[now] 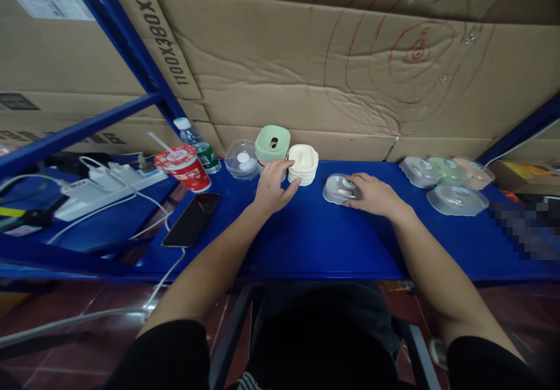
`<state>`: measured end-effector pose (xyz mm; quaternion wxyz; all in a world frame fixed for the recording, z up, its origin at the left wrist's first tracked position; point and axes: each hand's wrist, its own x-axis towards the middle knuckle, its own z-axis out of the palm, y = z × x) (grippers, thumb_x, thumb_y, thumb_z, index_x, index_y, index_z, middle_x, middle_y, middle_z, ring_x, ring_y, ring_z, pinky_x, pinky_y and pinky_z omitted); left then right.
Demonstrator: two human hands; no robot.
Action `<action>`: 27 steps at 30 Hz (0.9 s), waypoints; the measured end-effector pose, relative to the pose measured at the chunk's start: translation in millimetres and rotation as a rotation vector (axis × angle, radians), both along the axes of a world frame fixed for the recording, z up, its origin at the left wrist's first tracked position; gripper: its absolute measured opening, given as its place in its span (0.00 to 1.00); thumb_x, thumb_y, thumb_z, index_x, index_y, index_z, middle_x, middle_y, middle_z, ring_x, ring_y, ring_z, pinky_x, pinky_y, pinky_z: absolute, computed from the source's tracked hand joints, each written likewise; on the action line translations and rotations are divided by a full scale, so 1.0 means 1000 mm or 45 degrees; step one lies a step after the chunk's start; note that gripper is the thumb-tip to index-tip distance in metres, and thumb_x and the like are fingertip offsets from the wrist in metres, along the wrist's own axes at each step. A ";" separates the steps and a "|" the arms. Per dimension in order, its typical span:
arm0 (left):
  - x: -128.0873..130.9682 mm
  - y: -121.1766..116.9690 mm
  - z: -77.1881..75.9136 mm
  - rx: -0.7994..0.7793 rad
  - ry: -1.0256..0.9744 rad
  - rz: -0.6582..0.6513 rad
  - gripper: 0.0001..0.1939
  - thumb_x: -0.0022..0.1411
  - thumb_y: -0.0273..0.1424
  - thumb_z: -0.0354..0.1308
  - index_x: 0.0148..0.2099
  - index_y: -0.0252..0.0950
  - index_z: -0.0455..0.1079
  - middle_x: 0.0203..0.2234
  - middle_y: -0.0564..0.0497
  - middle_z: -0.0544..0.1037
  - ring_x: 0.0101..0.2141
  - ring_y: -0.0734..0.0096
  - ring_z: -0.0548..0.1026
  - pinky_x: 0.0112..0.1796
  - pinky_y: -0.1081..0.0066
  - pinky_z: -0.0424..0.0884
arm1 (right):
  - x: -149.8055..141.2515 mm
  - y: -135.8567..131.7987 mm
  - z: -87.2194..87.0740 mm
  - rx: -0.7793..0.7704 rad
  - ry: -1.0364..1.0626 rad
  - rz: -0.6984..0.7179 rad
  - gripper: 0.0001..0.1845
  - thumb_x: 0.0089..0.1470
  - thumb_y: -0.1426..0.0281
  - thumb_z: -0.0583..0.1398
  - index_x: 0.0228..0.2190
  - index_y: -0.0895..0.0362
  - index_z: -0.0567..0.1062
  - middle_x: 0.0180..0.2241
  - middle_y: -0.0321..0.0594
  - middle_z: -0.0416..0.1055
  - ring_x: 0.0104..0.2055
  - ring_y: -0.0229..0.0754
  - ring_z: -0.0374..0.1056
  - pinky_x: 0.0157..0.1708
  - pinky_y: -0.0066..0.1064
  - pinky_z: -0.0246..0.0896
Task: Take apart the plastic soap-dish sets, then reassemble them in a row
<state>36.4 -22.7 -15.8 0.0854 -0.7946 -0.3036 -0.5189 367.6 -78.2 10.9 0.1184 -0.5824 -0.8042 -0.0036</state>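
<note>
My left hand [272, 188] reaches to the near left side of a stack of cream dishes [305, 157]. Its thumb and fingers are apart at the stack's edge; whether they touch it I cannot tell. Just behind that hand stands a stack of pale green containers [272, 140], each seemingly with a slot in it. Clear plastic covers [241, 162] are piled to its left. My right hand [371, 194] is closed over the right end of a clear-lidded plastic box [336, 190], which rests on the blue table [324, 244].
Several clear-lidded boxes, among them a green one [447, 170], are grouped at the right. On the left are a red paper cup [186, 171] with a straw, a water bottle [203, 150], a phone [191, 220] and a power strip [109, 191] with cables. Cardboard [284, 57] walls the back.
</note>
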 end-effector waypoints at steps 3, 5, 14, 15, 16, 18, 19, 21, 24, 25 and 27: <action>0.003 -0.005 0.001 -0.027 0.142 -0.168 0.24 0.69 0.45 0.64 0.61 0.38 0.71 0.52 0.39 0.81 0.52 0.50 0.79 0.53 0.50 0.76 | -0.005 -0.001 0.000 -0.088 0.082 0.213 0.43 0.51 0.56 0.71 0.66 0.50 0.72 0.67 0.53 0.69 0.64 0.69 0.70 0.61 0.62 0.69; 0.007 -0.008 -0.001 -0.085 0.261 -0.278 0.30 0.67 0.49 0.67 0.63 0.36 0.72 0.53 0.37 0.79 0.54 0.49 0.79 0.55 0.49 0.76 | -0.012 -0.001 -0.002 -0.071 0.184 0.342 0.42 0.51 0.56 0.72 0.65 0.50 0.73 0.67 0.52 0.69 0.66 0.67 0.68 0.63 0.61 0.67; 0.014 -0.011 -0.002 -0.148 0.458 -0.314 0.24 0.76 0.47 0.58 0.64 0.38 0.75 0.54 0.39 0.82 0.56 0.55 0.79 0.54 0.53 0.77 | -0.034 -0.005 -0.004 0.424 0.651 0.501 0.27 0.63 0.50 0.67 0.60 0.43 0.77 0.61 0.44 0.77 0.64 0.59 0.72 0.65 0.62 0.66; 0.013 -0.011 -0.001 -0.092 0.417 -0.290 0.24 0.76 0.48 0.58 0.63 0.38 0.75 0.53 0.39 0.83 0.55 0.56 0.80 0.53 0.54 0.77 | -0.034 -0.006 -0.003 0.480 0.710 0.480 0.28 0.64 0.50 0.66 0.62 0.43 0.75 0.63 0.44 0.76 0.65 0.59 0.72 0.65 0.61 0.67; 0.012 -0.011 0.001 -0.028 0.365 -0.265 0.24 0.76 0.48 0.57 0.62 0.38 0.76 0.51 0.40 0.84 0.53 0.56 0.81 0.51 0.56 0.78 | -0.034 -0.008 -0.001 0.526 0.770 0.466 0.31 0.64 0.50 0.66 0.65 0.42 0.73 0.65 0.45 0.74 0.66 0.59 0.71 0.65 0.61 0.68; 0.007 -0.009 0.003 0.113 0.187 -0.215 0.20 0.76 0.47 0.58 0.57 0.39 0.78 0.47 0.43 0.85 0.48 0.59 0.83 0.47 0.59 0.77 | -0.032 -0.010 0.002 0.588 0.868 0.445 0.40 0.63 0.48 0.66 0.71 0.41 0.64 0.70 0.45 0.67 0.68 0.61 0.69 0.64 0.60 0.70; 0.004 -0.007 0.004 0.181 0.049 -0.188 0.17 0.76 0.46 0.59 0.53 0.40 0.79 0.43 0.45 0.86 0.44 0.61 0.83 0.46 0.60 0.77 | -0.030 -0.010 0.003 0.608 0.893 0.428 0.44 0.62 0.47 0.66 0.73 0.41 0.60 0.72 0.46 0.64 0.68 0.62 0.69 0.64 0.60 0.70; -0.004 0.000 0.005 0.250 -0.281 -0.090 0.15 0.75 0.46 0.60 0.46 0.41 0.79 0.36 0.49 0.85 0.39 0.64 0.82 0.44 0.61 0.76 | -0.026 -0.008 0.004 0.621 0.885 0.383 0.47 0.61 0.45 0.67 0.74 0.41 0.58 0.72 0.48 0.62 0.67 0.63 0.69 0.62 0.60 0.72; -0.026 0.018 0.008 0.153 -0.776 0.193 0.17 0.73 0.49 0.60 0.44 0.40 0.75 0.35 0.51 0.81 0.38 0.66 0.80 0.45 0.63 0.76 | -0.019 -0.002 0.000 0.572 0.818 0.327 0.41 0.62 0.48 0.67 0.71 0.43 0.65 0.68 0.50 0.68 0.61 0.61 0.74 0.58 0.58 0.75; -0.035 0.026 0.008 0.094 -0.929 0.297 0.17 0.74 0.48 0.59 0.46 0.39 0.74 0.36 0.50 0.79 0.39 0.66 0.80 0.46 0.63 0.75 | -0.018 0.001 -0.002 0.536 0.797 0.321 0.39 0.62 0.48 0.66 0.69 0.44 0.67 0.66 0.51 0.69 0.58 0.60 0.75 0.56 0.58 0.75; -0.056 0.042 0.008 0.002 -1.159 0.433 0.15 0.77 0.43 0.53 0.54 0.37 0.70 0.41 0.48 0.78 0.43 0.66 0.79 0.52 0.62 0.74 | -0.016 0.006 -0.009 0.448 0.753 0.326 0.36 0.63 0.49 0.66 0.67 0.46 0.70 0.65 0.52 0.70 0.55 0.58 0.77 0.55 0.58 0.76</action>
